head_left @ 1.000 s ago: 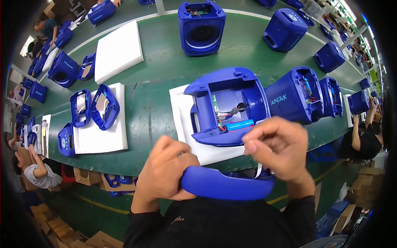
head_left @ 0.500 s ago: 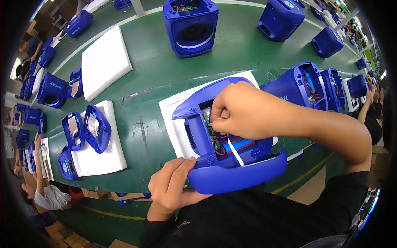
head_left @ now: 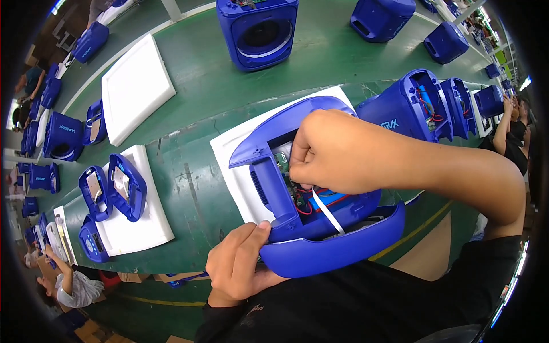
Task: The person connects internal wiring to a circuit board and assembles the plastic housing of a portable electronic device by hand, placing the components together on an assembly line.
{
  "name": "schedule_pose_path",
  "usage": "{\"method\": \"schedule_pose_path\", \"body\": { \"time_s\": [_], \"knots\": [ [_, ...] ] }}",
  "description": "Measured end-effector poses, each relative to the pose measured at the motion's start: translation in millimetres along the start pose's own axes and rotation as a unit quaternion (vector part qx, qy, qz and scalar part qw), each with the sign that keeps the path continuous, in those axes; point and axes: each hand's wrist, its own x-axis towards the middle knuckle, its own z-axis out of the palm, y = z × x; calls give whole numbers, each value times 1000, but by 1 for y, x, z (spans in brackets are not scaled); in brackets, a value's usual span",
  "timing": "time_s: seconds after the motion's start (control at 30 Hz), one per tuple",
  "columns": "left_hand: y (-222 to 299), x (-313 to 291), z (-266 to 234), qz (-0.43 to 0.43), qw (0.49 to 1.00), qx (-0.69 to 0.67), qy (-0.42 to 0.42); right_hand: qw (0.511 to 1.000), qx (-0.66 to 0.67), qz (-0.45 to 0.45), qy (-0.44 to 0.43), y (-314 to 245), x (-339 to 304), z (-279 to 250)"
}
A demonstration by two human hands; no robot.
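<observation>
A blue plastic speaker housing (head_left: 273,191) lies with its opening up, showing a green circuit board (head_left: 282,162), red wires and a blue wrapped cell pack (head_left: 333,200). At its near side a loose blue cover (head_left: 334,251) leans, joined to the inside by a white flat cable (head_left: 327,211). My left hand (head_left: 237,263) is closed around the cover's left end, its fingertips resting at the housing's corner. Reaching into the opening over the board, my right hand (head_left: 329,157) has its fingers pinched; what lies between the fingertips is hidden.
Under the housing is a white foam pad (head_left: 229,183). Blue covers (head_left: 127,188) lie on another foam sheet (head_left: 154,226) to the left. More open housings (head_left: 426,108) stand to the right, and a speaker body (head_left: 257,37) stands beyond on the green bench (head_left: 194,183). Other people work farther along.
The cover has swung slightly toward me and right, widening the gap at the housing. My right hand keeps its pinch over the board. The whole view has shifted a little.
</observation>
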Motion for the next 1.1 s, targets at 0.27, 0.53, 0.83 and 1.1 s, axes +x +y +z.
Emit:
{"method": "schedule_pose_path", "body": {
  "time_s": [0.27, 0.53, 0.83, 1.1],
  "knots": [
    [3, 0, -3, 0, 1000, 5, -6, 992, 38, -103, 60, 10, -6, 10],
    [6, 1, -2, 1, 1000, 17, -12, 989, -24, -108, 95, 16, -8, 7],
    [9, 0, 0, -12, 999, 30, -7, 993, -113, -45, 5, 4, -6, 2],
    [9, 0, 2, -12, 999, 36, -2, 990, -114, -75, 24, 10, -2, 6]
  ]
}}
